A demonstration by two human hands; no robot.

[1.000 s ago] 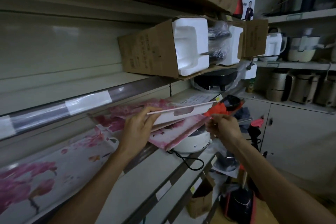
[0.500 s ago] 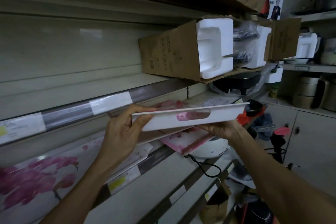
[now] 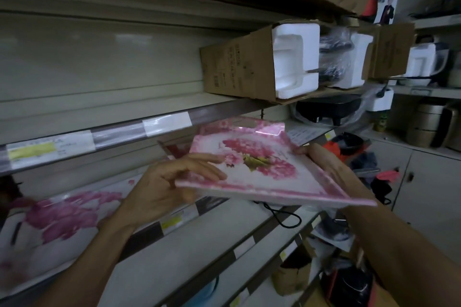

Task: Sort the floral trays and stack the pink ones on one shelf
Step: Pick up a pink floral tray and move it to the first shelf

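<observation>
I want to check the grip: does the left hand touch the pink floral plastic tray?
Touching. The head view shows the left hand gripping the near left edge of the pink floral plastic tray, fingers lying on its top face.

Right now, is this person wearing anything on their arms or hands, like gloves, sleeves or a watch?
No. The left hand and the right hand are bare, without gloves or rings that show. Both forearms are bare as far as the picture reaches; no sleeve, watch or bracelet is in view.
</observation>
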